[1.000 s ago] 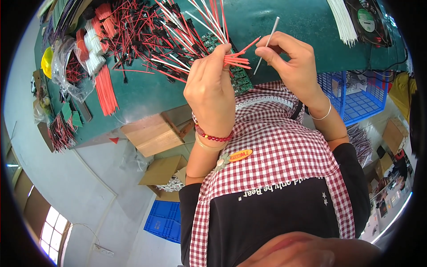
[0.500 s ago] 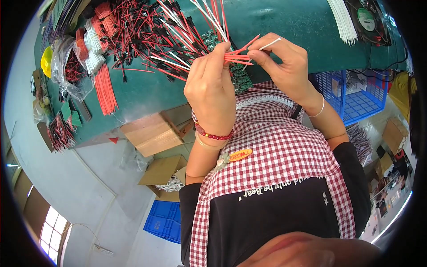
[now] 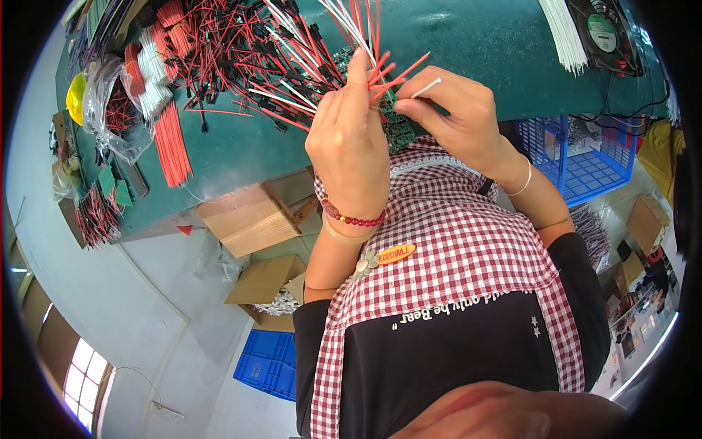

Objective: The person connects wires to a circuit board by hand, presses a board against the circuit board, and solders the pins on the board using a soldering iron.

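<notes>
My left hand (image 3: pixel 348 143) is closed around a bunch of red wires (image 3: pixel 382 77), whose ends fan out past its fingers to the right. Close beside it, my right hand (image 3: pixel 461 121) pinches a white wire (image 3: pixel 426 88) between thumb and fingers. The tip of that wire sticks out over the forefinger. Beneath and behind both hands lie green circuit boards (image 3: pixel 398 132), partly covered by the hands. More red and white wires (image 3: pixel 358 29) rise beyond my left hand, over the boards.
A tangle of red and black connector wires (image 3: pixel 219 55) covers the left of the green table (image 3: pixel 468 36). Red wire bundles (image 3: pixel 172 146) and a plastic bag (image 3: pixel 117 110) lie farther left. White wires (image 3: pixel 563 36) and a fan (image 3: pixel 603 33) are at right. Below stands a blue crate (image 3: pixel 599 161).
My left forefinger has lifted and stretched upward, and the red wire ends now spread more upward. My right hand has shifted slightly left and down, still pinching the white wire.
</notes>
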A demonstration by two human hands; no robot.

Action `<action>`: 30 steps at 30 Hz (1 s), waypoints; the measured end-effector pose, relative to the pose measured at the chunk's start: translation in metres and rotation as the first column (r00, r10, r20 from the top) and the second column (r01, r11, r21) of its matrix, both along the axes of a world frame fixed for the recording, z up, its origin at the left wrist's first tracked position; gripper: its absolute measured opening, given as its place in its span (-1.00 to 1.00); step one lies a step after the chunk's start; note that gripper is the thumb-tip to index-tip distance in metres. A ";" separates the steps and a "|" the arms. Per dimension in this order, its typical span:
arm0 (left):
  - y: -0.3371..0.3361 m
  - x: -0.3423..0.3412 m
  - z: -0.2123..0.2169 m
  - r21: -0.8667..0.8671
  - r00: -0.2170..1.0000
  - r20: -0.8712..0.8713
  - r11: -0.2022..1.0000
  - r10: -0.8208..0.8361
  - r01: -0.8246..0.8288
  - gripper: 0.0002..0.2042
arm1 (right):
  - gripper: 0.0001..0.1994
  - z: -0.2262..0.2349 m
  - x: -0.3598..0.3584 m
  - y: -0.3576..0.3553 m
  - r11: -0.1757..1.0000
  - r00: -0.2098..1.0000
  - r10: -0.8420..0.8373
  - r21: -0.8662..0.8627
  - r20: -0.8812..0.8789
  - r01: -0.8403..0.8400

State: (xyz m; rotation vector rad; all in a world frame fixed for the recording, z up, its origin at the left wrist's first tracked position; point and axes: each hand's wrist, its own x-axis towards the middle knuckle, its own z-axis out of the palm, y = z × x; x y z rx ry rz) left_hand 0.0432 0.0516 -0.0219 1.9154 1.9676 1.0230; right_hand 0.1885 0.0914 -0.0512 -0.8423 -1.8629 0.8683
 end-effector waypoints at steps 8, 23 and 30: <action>-0.004 0.002 0.006 -0.031 0.977 0.199 0.997 0.077 -0.073 -0.72 | -0.70 0.006 0.013 0.006 0.992 0.952 -0.115 -0.013 0.283 0.124; -0.014 0.002 0.002 -0.059 0.938 0.337 0.996 0.081 -0.065 -0.85 | -0.63 -0.046 0.184 0.103 0.666 0.206 -0.675 0.464 0.709 0.585; -0.013 0.002 0.002 -0.015 0.961 0.267 0.997 0.073 -0.072 -0.84 | -0.79 -0.022 0.163 0.099 0.716 0.430 -0.652 0.321 0.624 0.620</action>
